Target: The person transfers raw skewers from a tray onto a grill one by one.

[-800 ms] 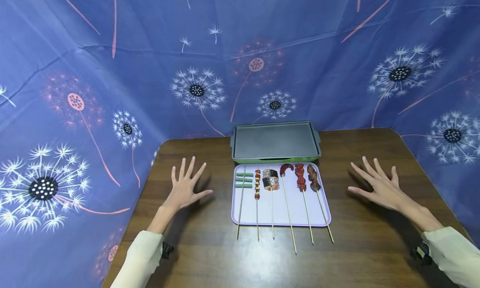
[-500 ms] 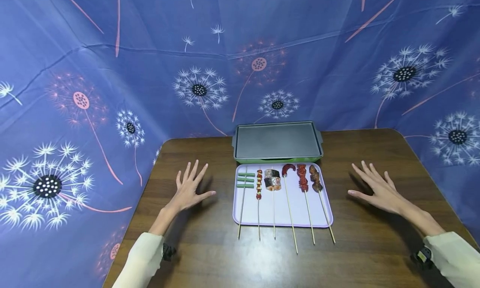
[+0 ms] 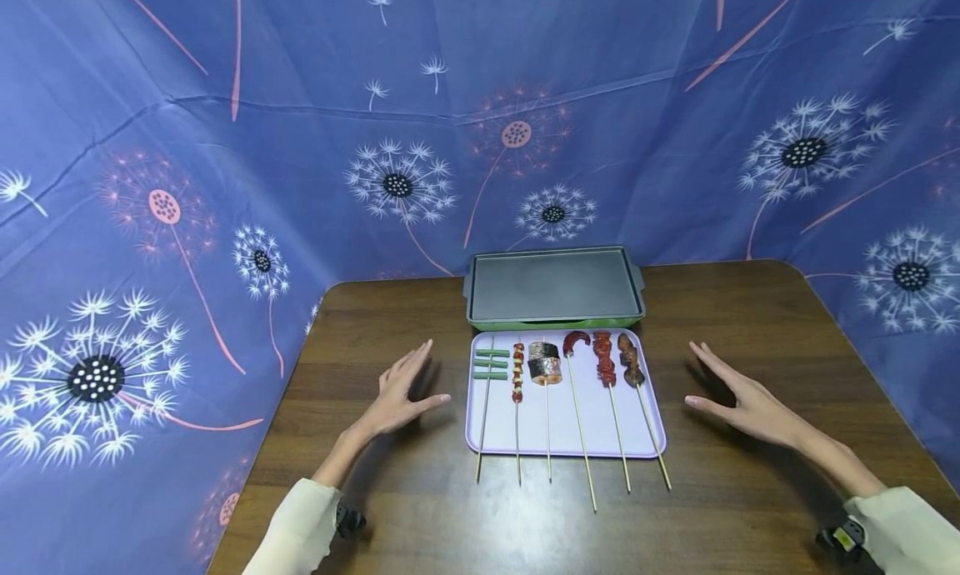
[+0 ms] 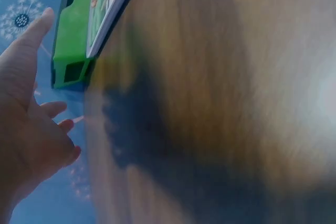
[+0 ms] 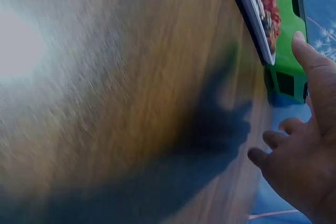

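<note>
My left hand (image 3: 397, 397) hovers over the table to the left of a pale lilac tray (image 3: 495, 437), holding nothing. On the other side, my right hand (image 3: 753, 404) is held to the right of the tray, also with nothing in it. Several skewers lie side by side on the tray, sticks toward me: green pieces (image 3: 491, 364), a thin red-and-yellow one (image 3: 517, 373), fish-like chunks with dark skin (image 3: 544, 363), a curled red piece (image 3: 575, 341), red meat (image 3: 603, 358) and brown meat (image 3: 631, 360). Their stick ends reach past the tray's front rim.
Right behind the tray stands a dark flat griddle (image 3: 555, 285) on a green base (image 4: 73, 35). A blue dandelion-print cloth (image 3: 645, 125) hangs behind the brown wooden table (image 3: 405, 508).
Both hands have turned from flat, spread fingers to a more sideways pose with fingers closer together. The left hand has shifted right toward the tray; the right hand has come slightly left.
</note>
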`<move>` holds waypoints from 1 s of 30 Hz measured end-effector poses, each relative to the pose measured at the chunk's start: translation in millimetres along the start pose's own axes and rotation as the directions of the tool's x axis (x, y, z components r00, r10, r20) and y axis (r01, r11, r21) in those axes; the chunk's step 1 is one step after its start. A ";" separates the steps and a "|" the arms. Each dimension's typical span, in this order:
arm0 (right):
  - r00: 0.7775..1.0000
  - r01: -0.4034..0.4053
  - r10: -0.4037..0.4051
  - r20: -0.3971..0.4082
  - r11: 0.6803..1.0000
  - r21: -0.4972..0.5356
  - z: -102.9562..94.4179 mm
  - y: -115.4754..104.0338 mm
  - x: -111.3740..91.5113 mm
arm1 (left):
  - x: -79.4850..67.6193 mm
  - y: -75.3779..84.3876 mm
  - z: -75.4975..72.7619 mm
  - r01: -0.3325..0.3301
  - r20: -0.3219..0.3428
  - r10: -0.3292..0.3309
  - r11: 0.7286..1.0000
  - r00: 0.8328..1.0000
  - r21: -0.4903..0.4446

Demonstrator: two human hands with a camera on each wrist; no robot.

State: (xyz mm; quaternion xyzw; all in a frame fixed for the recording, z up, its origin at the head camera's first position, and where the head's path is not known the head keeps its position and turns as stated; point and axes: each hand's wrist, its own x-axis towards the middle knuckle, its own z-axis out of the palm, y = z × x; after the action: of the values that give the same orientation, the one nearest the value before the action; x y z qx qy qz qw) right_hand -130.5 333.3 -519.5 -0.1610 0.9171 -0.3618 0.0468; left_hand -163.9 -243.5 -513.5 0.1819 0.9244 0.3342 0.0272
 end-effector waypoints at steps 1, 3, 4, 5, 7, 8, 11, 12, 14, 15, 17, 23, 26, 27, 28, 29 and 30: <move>1.000 -0.003 0.003 -0.001 1.000 -0.003 1.8 -1.2 -0.9 | -0.4 0.7 2.9 0.004 0.009 -0.004 1.000 1.000 -0.027; 1.000 -0.009 0.009 -0.002 1.000 -0.002 5.2 -3.3 -2.5 | -0.9 2.2 8.2 0.014 0.028 -0.012 0.997 1.000 -0.074; 1.000 -0.008 0.008 0.000 1.000 0.005 6.3 -4.7 -3.4 | -1.3 3.2 10.4 0.024 0.035 -0.020 0.995 0.999 -0.093; 1.000 -0.011 0.011 -0.001 1.000 0.008 7.8 -5.6 -4.4 | -1.5 3.5 12.7 0.027 0.037 -0.023 0.994 0.999 -0.107; 1.000 -0.017 0.017 -0.008 1.000 0.008 10.8 -7.2 -6.8 | -2.4 5.0 16.4 0.043 0.045 -0.037 0.990 0.998 -0.134; 1.000 -0.006 0.006 -0.014 1.000 0.017 12.3 -8.0 -8.1 | -2.6 6.0 18.0 0.048 0.049 -0.041 0.987 0.998 -0.153; 0.998 0.048 -0.045 -0.054 0.997 0.052 17.7 -9.6 -11.1 | -2.7 8.0 23.5 0.043 0.065 -0.028 0.971 0.997 -0.235; 0.995 0.072 -0.067 -0.069 0.995 0.068 19.7 -9.7 -11.6 | -2.4 8.8 25.4 0.036 0.072 -0.018 0.963 0.997 -0.267; 0.989 0.131 -0.120 -0.090 0.982 0.138 23.7 -9.8 -11.6 | -1.7 9.4 29.9 0.016 0.084 0.013 0.943 0.996 -0.333; 0.986 0.154 -0.139 -0.094 0.973 0.174 25.4 -9.5 -11.5 | -1.5 9.6 32.1 0.008 0.092 0.027 0.930 0.995 -0.366; 0.981 0.188 -0.170 -0.091 0.948 0.256 28.7 -8.0 -11.3 | -1.6 9.4 36.7 0.001 0.103 0.045 0.911 0.994 -0.413; 0.966 0.238 -0.260 -0.017 0.854 0.463 34.1 -1.5 -14.7 | -2.8 10.0 45.9 0.051 0.158 0.032 0.869 0.987 -0.493; 0.960 0.222 -0.278 0.032 0.827 0.516 36.5 0.0 -17.1 | -2.1 10.4 48.0 0.080 0.188 0.029 0.832 0.982 -0.549; 0.959 0.208 -0.279 0.052 0.817 0.537 37.4 0.1 -17.8 | -1.7 10.4 48.4 0.088 0.192 0.028 0.818 0.981 -0.568; 0.957 0.188 -0.279 0.077 0.802 0.567 38.3 0.2 -18.5 | -1.4 10.1 48.8 0.092 0.194 0.030 0.806 0.980 -0.585; 0.955 0.163 -0.277 0.104 0.787 0.595 38.9 -0.2 -19.3 | -1.1 9.5 49.2 0.092 0.195 0.034 0.795 0.980 -0.599; 0.954 0.131 -0.269 0.132 0.770 0.624 39.5 -0.5 -20.4 | -0.8 9.0 49.5 0.091 0.196 0.039 0.786 0.980 -0.612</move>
State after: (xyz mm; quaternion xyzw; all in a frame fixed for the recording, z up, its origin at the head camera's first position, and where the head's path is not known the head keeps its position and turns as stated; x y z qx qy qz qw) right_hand -103.1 314.1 -548.8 -0.2723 0.7187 -0.6206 0.1553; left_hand -151.8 -207.3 -546.4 0.1826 0.7591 0.5977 0.1819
